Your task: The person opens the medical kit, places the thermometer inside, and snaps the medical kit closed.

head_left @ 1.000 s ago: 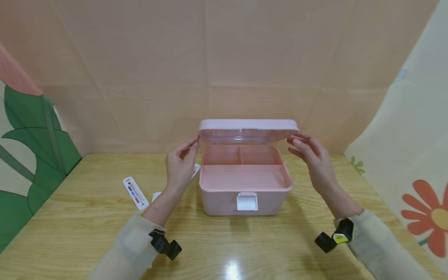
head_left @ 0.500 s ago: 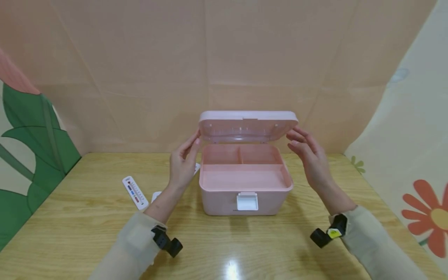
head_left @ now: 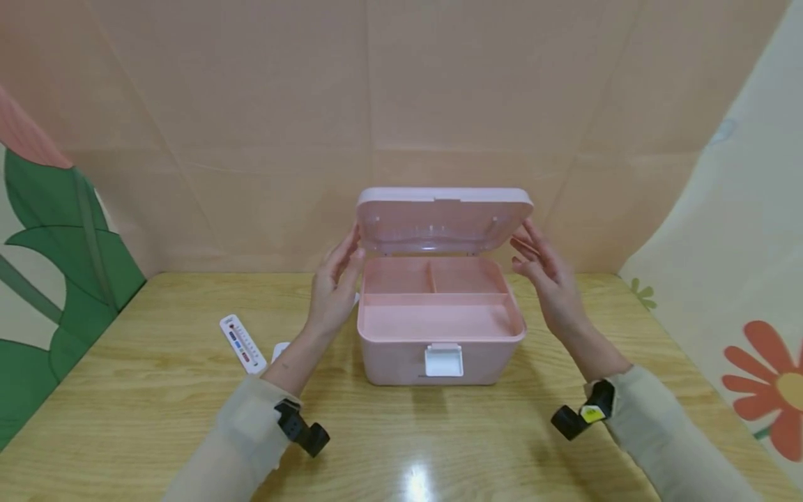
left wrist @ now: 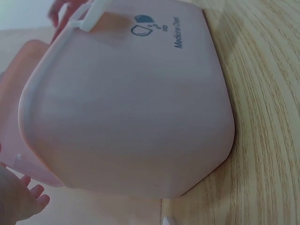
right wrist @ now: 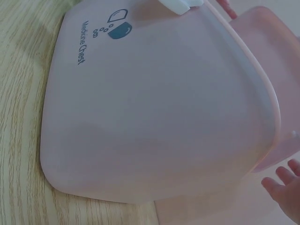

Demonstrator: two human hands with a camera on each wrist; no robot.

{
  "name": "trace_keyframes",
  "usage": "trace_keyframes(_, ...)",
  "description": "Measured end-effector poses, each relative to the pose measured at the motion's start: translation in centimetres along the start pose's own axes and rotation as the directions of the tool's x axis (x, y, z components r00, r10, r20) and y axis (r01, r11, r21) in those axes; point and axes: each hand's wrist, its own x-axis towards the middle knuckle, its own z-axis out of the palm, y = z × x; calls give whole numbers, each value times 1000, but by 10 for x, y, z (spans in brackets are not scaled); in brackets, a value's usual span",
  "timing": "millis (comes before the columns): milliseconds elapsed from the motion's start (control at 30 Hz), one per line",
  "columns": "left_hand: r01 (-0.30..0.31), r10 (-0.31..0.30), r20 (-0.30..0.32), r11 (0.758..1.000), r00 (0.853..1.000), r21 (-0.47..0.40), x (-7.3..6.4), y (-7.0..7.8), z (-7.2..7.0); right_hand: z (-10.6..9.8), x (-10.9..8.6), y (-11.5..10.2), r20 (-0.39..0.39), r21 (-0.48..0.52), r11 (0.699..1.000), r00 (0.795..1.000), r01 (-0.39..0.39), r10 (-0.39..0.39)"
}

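Between the two hands a pale pink box [head_left: 389,366] is standing on the table [head_left: 125,411], its hinged lid [head_left: 442,217] rising at the rear. The left hand [head_left: 332,289] and the right hand [head_left: 553,279] are flanking the lid, fingers loosely extended and gripping nothing, fingertips lying at or just beside its side edges; whether every finger is touching cannot be told. The step in hand seems to be opening the lid, and the next move is probably calling for a light, even push from both sides until the hinge is bearing the weight. The box is looking like smooth moulded plastic, rounding at the corners and tapering toward its base, while the lid's underside is shining more glossily. In the space between the hands a pink tray [head_left: 439,318] is showing one wide front compartment and two smaller ones behind. Nearer the wearer than the hands, a white clasp [head_left: 443,362] is hanging on the front wall. Beside the left forearm a flat white thermometer card [head_left: 243,344] is lying on the wood-grained table, and another white piece [head_left: 279,349] is partly hiding behind that wrist.
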Motion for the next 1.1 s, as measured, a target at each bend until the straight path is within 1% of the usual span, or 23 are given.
trace_keyframes(233, -40, 35, 50, 994, 998, 104, -2, -3, 2, 2, -1, 5, 33, 24, 999, 999, 38, -39)
trace_keyframes(400, -56, 48, 60, 990, 997, 127, -3, -6, 4, 2, -1, 7, 35, 18, 999, 999, 29, -30)
trace_keyframes(600, -26, 20, 50, 992, 999, 125, -3, -6, 5, 1, 0, 7, 46, 2, 1000, 999, 16, -16)
trace_keyframes(767, 9, -15, 52, 993, 999, 114, -1, -6, 5, 1, 1, 7, 35, -16, 1000, 999, 2, -1)
trace_keyframes(933, 39, -45, 60, 993, 997, 110, 0, -7, 3, 1, 2, 10, 17, 34, 999, 1000, -9, 8)
trace_keyframes(1100, 42, -48, 66, 995, 997, 89, 0, -8, 3, 0, 2, 14, 10, 82, 997, 1000, -4, 3)
